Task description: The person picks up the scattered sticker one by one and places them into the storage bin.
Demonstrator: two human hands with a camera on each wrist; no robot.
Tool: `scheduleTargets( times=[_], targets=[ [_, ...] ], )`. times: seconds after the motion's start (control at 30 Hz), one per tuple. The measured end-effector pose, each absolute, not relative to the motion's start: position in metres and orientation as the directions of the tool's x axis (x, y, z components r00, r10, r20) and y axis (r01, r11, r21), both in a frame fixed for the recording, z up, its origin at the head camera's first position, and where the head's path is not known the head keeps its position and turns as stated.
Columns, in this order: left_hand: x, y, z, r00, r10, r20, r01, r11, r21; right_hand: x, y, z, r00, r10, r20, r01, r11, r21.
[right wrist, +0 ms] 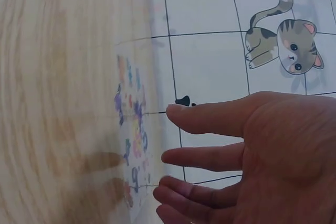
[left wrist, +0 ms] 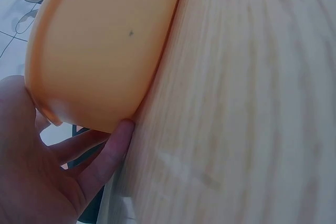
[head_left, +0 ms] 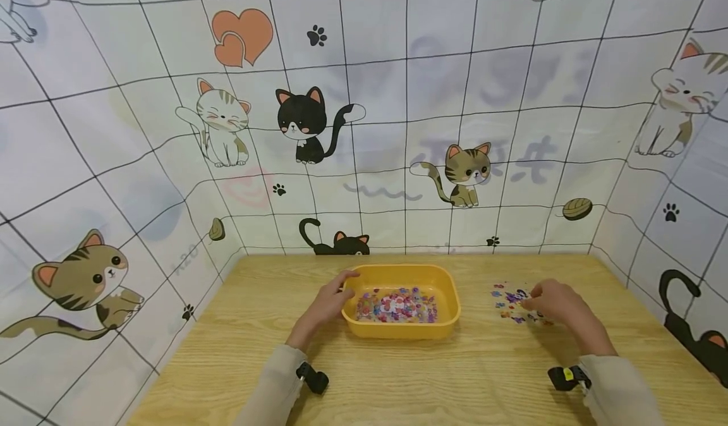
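Observation:
A yellow plastic tub (head_left: pixel 400 332) stands on the table, its floor covered with small colourful pieces (head_left: pixel 398 306), pink and white in the middle. My left hand (head_left: pixel 330 301) holds the tub by its left end. In the left wrist view, the left hand (left wrist: pixel 50 166) reaches over the rim, with one fingertip low on the outer wall near the tabletop. Over to the right, my right hand (head_left: pixel 556 301) hovers over a patch of small flat colourful pieces (head_left: pixel 514 298). In the right wrist view, the right hand (right wrist: pixel 252 156) has thumb and fingers apart, with nothing between them.
The light wood-grain table (head_left: pixel 318 382) meets a white gridded sheet with cartoon cats (head_left: pixel 406 129) at the back and sides. Both wrists carry small black cameras, one (head_left: pixel 311 377) on the left and one (head_left: pixel 569 377) on the right.

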State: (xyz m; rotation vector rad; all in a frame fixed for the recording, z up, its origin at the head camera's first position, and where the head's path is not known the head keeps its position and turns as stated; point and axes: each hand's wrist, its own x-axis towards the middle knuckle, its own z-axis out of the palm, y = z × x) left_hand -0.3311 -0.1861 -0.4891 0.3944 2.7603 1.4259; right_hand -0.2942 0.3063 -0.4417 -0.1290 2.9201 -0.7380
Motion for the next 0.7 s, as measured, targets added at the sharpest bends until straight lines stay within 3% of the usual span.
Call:
scheduleTargets(
  times=[0.7],
  targets=[
    [-0.330,-0.186,-0.489,-0.970,0.226,0.089,0.203,0.548,0.811,-0.299,0.308,-0.459,-0.989,-0.082,-0.126,-0.022,0.907,-0.421]
  ],
)
